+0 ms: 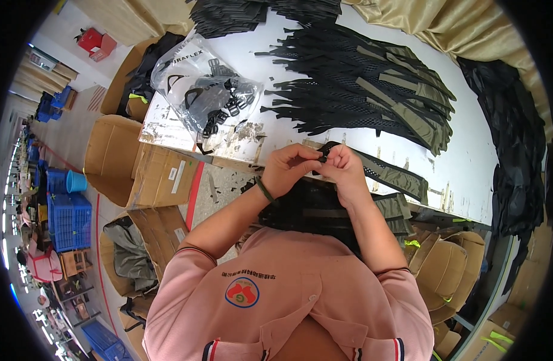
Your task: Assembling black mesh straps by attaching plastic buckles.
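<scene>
- Steady work here likely calls for 2 thumbs close together, the long black mesh strap with olive camouflage panel (400,176) flat.
- A worker's left hand (286,169) and right hand (347,173), fingers curled closed, pinch a small black piece (323,158), form unclear, at the scuffed white table's (469,171) near edge.
- The strap lies beside the right hand, along that edge.

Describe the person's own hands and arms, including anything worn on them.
The left hand and right hand are ungloved. A thin dark wristband circles the left wrist; none shows on the right. Both forearms are uncovered below short pink shirt sleeves, which have narrow dark striped trim at the cuffs.
</scene>
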{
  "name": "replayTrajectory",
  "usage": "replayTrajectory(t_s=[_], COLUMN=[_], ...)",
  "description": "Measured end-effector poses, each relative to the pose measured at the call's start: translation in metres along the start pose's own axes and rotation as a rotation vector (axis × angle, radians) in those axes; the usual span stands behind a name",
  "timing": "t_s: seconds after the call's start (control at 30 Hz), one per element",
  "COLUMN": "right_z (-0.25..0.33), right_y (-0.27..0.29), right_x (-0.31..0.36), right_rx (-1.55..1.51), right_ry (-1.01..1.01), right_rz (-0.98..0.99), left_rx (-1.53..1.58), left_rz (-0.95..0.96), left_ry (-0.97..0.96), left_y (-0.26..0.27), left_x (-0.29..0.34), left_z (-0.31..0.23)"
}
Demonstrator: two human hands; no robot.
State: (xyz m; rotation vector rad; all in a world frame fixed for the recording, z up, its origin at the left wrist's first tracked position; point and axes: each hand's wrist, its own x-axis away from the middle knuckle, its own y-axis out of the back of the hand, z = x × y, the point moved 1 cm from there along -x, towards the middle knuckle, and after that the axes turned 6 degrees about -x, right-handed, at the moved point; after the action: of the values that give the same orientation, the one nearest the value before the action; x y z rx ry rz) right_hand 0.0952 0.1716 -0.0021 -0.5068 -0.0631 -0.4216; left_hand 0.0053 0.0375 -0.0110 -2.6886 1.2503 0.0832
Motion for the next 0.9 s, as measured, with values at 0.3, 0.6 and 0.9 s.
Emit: replayTrajectory(t_s=[0.3, 0.6, 0.9], right_z=[0.02, 0.038, 0.001], right_y=[0.004, -0.003, 0.061], right_x=[0.005, 0.017, 0.043], right_rx=[0.018, 0.651, 0.911], right_ry=[-0.204, -0.011, -0.287], right_rz=[0.132, 0.139, 0.548], left_rx=[-0.403, -0.199, 0.314], left_rz=[0.097, 0.159, 0.033], left_ry=[-0.256, -0.205, 0.604], left_y=[0.001, -0.006, 0.054], left_x=[0.002, 0.02, 0.088], left_z=[-0.007, 0.007, 0.019])
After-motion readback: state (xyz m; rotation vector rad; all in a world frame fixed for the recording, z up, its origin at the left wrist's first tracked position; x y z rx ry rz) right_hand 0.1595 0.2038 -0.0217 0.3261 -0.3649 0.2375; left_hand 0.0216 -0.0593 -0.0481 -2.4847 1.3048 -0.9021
